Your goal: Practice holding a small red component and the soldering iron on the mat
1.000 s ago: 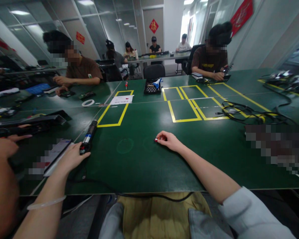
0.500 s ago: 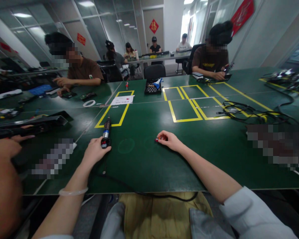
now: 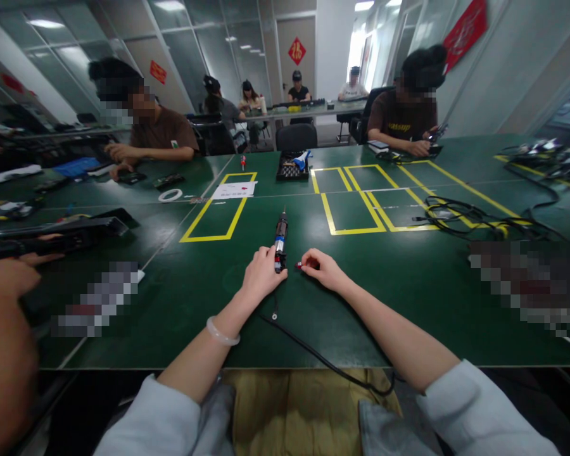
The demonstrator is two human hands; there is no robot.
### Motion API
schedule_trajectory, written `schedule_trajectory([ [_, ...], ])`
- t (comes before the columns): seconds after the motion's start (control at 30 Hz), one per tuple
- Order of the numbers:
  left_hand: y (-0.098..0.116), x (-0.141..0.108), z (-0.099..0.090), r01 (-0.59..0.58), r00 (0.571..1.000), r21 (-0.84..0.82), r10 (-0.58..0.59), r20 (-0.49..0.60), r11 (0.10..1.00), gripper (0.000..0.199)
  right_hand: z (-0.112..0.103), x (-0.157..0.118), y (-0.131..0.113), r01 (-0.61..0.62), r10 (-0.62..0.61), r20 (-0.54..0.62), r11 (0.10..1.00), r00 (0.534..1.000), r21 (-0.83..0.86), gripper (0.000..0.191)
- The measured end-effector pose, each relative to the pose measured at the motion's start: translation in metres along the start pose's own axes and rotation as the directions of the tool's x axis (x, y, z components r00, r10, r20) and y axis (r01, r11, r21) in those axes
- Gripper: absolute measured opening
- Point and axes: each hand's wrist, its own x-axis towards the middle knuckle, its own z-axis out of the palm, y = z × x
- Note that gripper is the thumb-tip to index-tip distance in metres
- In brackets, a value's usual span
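My left hand is closed round the rear of an electric screwdriver. The tool has a dark body, a silver and blue band and a thin tip pointing away from me. Red and black parts show at its rear, beside my thumb. Just to the right, my right hand pinches a small red piece, mostly hidden by the fingertips. A small gap separates that piece from the screwdriver. Below my left hand, a short lead ends in a metal ring terminal. A black cable runs over the table's front edge.
Yellow tape outlines mark the green table. Farther back are a black tray, a paper sheet, a tape roll and a red screwdriver. Tangled cables lie right. A co-worker's arm reaches in from the left.
My left hand has carried the electric screwdriver to the right, close to my right hand. The lead and cable moved along. My right hand stays nearly in place with the red piece.
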Motion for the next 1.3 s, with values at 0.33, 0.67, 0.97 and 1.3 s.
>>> schedule_trajectory([
  [0.33, 0.030, -0.003, 0.009, -0.102, 0.995, -0.038, 0.101, -0.012, 0.994, 0.053, 0.002, 0.000, 0.008, 0.010, -0.015, -0.041, 0.990, 0.999, -0.138, 0.006],
  [0.67, 0.036, -0.005, 0.006, -0.096, 0.995, 0.027, 0.097, -0.015, 0.995, 0.058, 0.001, -0.001, 0.000, -0.011, 0.006, -0.060, 0.996, 0.998, -0.086, 0.006],
  [0.97, 0.040, 0.003, 0.009, -0.065, 0.995, 0.137, 0.075, -0.069, 0.988, 0.064, -0.001, -0.003, 0.001, -0.065, 0.067, -0.061, 0.997, 0.996, 0.039, 0.018],
  [1.3, 0.001, -0.007, 0.000, -0.111, 0.991, 0.145, 0.120, -0.059, 0.983, 0.066, -0.001, 0.000, 0.003, -0.096, 0.098, -0.034, 0.993, 0.995, 0.066, 0.020],
])
